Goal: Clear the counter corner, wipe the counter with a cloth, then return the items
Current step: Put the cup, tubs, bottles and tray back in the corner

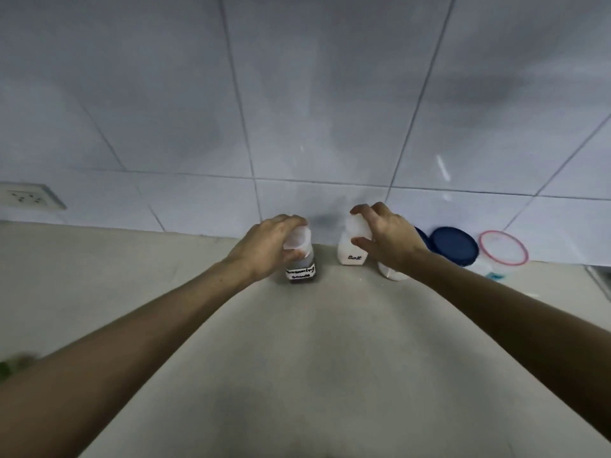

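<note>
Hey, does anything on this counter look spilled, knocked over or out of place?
Nothing stands out. The dark bottle labelled seasoning sauce and white bottle labelled Salt stand upright on the beige counter, under the left hand and right hand. No spills show.

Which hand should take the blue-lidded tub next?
Right, probably. The blue-lidded tub sits just beyond the right hand, now at the salt bottle. The left hand grips the sauce bottle.

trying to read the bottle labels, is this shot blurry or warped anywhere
Head view: wide-angle lens bends the wall tile lines and the counter edge; soft overall, with motion blur at the far left edge. The salt bottle label reads clearly; the seasoning bottle label is smeared. Glare streaks and soft shadows mark the tiles.
</note>
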`<state>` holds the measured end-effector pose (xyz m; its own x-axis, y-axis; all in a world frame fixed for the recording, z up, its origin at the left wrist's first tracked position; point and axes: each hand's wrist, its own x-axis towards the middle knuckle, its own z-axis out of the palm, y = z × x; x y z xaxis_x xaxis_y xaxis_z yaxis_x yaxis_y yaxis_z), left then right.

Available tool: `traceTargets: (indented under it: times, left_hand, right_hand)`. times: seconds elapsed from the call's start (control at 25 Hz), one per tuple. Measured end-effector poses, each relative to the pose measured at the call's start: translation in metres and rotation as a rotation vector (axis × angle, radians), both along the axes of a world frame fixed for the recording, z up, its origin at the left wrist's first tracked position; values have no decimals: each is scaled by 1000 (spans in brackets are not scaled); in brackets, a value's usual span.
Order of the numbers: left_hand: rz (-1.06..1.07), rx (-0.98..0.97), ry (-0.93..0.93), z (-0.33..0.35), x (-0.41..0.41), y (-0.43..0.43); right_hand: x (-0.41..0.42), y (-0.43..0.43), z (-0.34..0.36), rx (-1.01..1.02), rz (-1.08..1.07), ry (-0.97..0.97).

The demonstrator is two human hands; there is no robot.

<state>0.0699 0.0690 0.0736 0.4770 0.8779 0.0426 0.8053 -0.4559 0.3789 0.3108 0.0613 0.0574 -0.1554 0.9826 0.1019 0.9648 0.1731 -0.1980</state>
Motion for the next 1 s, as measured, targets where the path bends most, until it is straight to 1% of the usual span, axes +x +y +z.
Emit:
traceTargets:
  times: [0.12,0.24,0.36,0.44,0.6,0.72,0.8,0.88,0.92,1.0]
  left_hand:
    - [54,-2,0,-12,41,19]
    - [95,-13,-21,-23,62,31]
    - [100,-20,-53,-30,77,39]
    - [93,9,-87,-34,87,41]
    - [64,104,-85,-45,100,36]
    - [100,134,-135,-47,96,31]
    - [119,144,-163,-45,85,22]
    - [141,123,-238,-44,68,1]
    - [170,92,-284,-44,53,-15]
    - [247,27,-365,-49,14,-60]
  right_hand:
    - [23,6,-6,-18,-24,-10]
    - [26,10,-11,-24,-7,-27]
    - [28,12,-17,-26,-36,38]
    - [30,14,-18,-36,-64,94]
    - [35,9,-22,-5,-34,45]
    - [35,-5,-24,63,-45,23]
    - [26,-22,-26,152,-84,80]
    - [8,-46,-33,242,-117,206]
    - [-6,-60,-35,254,-115,273]
    - [-41,-85,-41,192,-78,365]
